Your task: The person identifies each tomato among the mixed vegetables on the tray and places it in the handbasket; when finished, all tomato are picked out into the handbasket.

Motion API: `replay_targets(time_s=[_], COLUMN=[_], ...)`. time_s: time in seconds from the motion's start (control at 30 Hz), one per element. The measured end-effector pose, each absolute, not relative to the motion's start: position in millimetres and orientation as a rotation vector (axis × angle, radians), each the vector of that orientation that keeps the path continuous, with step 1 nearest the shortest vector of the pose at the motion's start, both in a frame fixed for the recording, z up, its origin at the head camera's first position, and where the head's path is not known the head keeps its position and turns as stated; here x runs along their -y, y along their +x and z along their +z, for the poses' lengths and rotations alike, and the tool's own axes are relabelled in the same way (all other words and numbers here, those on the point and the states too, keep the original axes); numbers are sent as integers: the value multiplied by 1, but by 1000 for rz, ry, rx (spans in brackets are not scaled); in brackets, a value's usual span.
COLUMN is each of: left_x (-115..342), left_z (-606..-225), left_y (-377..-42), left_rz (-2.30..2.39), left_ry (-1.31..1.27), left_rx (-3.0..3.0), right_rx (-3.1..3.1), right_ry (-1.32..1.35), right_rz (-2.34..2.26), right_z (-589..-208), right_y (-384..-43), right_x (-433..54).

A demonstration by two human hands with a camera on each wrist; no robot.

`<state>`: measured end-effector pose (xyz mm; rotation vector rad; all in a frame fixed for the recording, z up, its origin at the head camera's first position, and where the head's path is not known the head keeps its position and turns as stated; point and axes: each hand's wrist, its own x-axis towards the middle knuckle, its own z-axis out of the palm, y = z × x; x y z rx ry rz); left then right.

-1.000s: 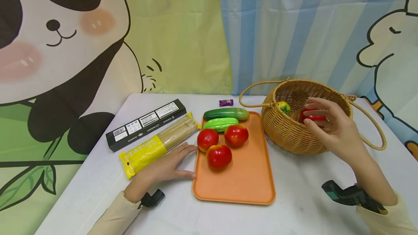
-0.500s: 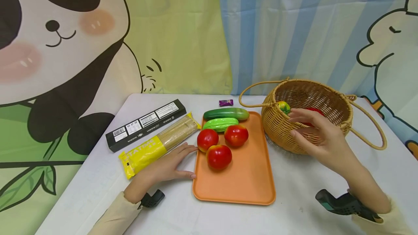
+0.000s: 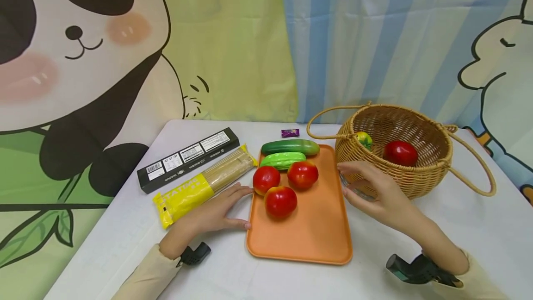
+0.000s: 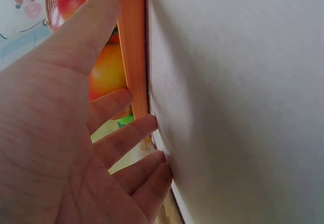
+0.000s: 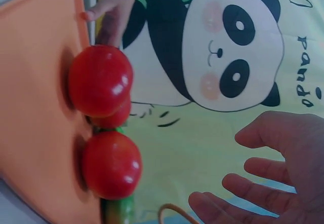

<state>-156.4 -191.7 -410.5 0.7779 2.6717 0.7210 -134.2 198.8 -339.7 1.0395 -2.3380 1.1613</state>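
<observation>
We see the orange tray [image 3: 308, 240] lying flat on the white desk [image 3: 233, 277], between the person's two hands. Our left hand [image 3: 216, 209] is at the tray's left rim, its thumb and forefinger spread wide and reaching that edge; this grip has hold of nothing. Our right hand [image 3: 385, 198] is at the tray's right rim, thumb and fingers well parted in a loose curve, and this grip is bare too; we cannot tell whether it touches the rim. Three round red fruits [image 3: 281, 202] sit in a cluster on the tray's left and middle part, with a bumpy light-green gourd [image 3: 283, 160] and a dark cucumber [image 3: 290, 146] behind them at its far end. Right of the tray stands a wicker basket [image 3: 420, 184], inside which we see a red fruit [image 3: 400, 153] and a yellow-green pepper [image 3: 364, 140]. Left of the tray lie a yellow packet of noodles [image 3: 226, 170] and, farther out, a long black box [image 3: 188, 161]. Just beyond the tray's far end is a small purple wrapped sweet [image 3: 290, 133].
</observation>
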Motion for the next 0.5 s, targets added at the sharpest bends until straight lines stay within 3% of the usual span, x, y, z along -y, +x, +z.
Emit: replay_targets(time_s=[0.5], left_x=[191], left_z=[-411], left_y=[-156], left_rz=[726], left_ry=[776], left_rx=[-2670], right_rx=[2564], right_ry=[1030], right_rz=[1080], right_z=[-378], right_y=[-147], right_x=[-181])
